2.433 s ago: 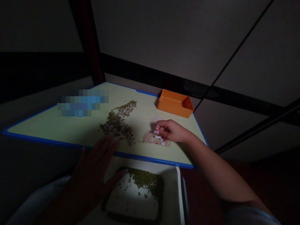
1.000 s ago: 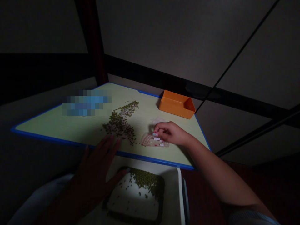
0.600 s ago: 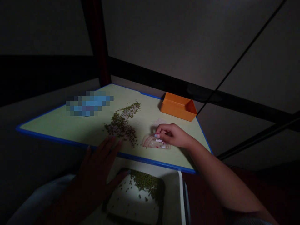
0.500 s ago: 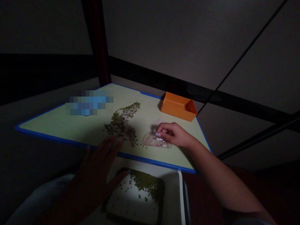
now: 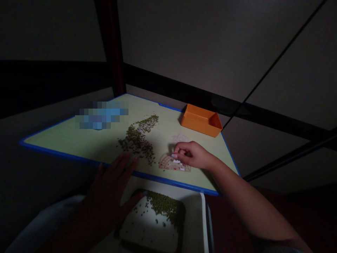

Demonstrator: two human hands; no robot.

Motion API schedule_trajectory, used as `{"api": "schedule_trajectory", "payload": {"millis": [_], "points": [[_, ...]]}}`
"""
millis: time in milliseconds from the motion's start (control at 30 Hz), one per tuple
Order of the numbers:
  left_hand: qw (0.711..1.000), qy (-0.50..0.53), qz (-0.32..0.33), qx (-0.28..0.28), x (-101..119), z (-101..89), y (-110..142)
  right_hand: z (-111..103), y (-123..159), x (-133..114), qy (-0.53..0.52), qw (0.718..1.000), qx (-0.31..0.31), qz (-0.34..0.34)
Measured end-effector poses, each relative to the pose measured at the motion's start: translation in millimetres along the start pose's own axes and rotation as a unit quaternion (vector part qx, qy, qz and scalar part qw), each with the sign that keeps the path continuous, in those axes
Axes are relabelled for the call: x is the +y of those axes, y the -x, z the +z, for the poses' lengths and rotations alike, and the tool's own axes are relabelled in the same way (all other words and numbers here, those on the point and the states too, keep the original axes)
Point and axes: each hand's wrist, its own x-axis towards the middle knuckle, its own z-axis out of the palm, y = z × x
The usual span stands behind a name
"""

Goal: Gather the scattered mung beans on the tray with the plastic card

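A clear half-round protractor (image 5: 165, 164) with pinkish markings is pinched at its upper side by my right hand (image 5: 193, 154), low over the pale tabletop (image 5: 86, 147). Just to its left lies a loose spread of small green beans (image 5: 137, 140), which look like mung beans; a few stray ones are close to the protractor. My left hand (image 5: 113, 181) is in shadow at the table's near blue edge, fingers stretched and apart, holding nothing. Below it, a white bin (image 5: 203, 211) stands under the table edge, with more green beans (image 5: 164, 205) along the far and right sides of its bottom.
An orange open box (image 5: 200, 128) sits at the table's far right corner. A blurred-out blue item (image 5: 101, 116) lies at the left. Dark wall panels (image 5: 210, 45) rise behind the table, with a dark red post (image 5: 112, 45) at its far corner.
My right hand has shifted slightly left and towards me, carrying the protractor closer to the table's near edge. My left hand has stayed nearly still. The bean spread looks the same.
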Motion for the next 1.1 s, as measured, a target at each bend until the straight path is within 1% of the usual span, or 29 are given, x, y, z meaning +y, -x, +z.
{"api": "schedule_trajectory", "payload": {"millis": [133,333,533,633,867,967,1100], "points": [[1.0,0.006,-0.002,-0.004,-0.2,-0.9,0.7,-0.8,0.3,-0.3,0.014,1.0,0.004,0.014],[1.0,0.008,-0.003,-0.011,-1.4,-0.5,2.0,-5.5,0.7,2.8,-0.007,1.0,0.0,0.025],[1.0,0.009,-0.005,-0.01,0.1,-0.5,1.0,-9.0,0.1,3.1,0.01,0.999,0.001,0.032],[1.0,0.007,-0.004,-0.008,0.2,-0.4,0.4,-8.8,-0.2,3.2,0.029,0.999,0.008,0.03],[1.0,0.01,-0.004,-0.006,-0.4,-0.2,0.3,-5.4,-1.7,4.5,0.085,0.995,0.05,0.032],[1.0,0.01,-0.003,-0.006,-0.4,0.3,0.4,-3.5,-2.3,4.6,0.075,0.995,0.058,0.022],[1.0,0.009,0.0,0.001,-1.6,2.6,1.5,-3.3,-2.0,4.5,0.035,0.998,0.041,0.015]]}}
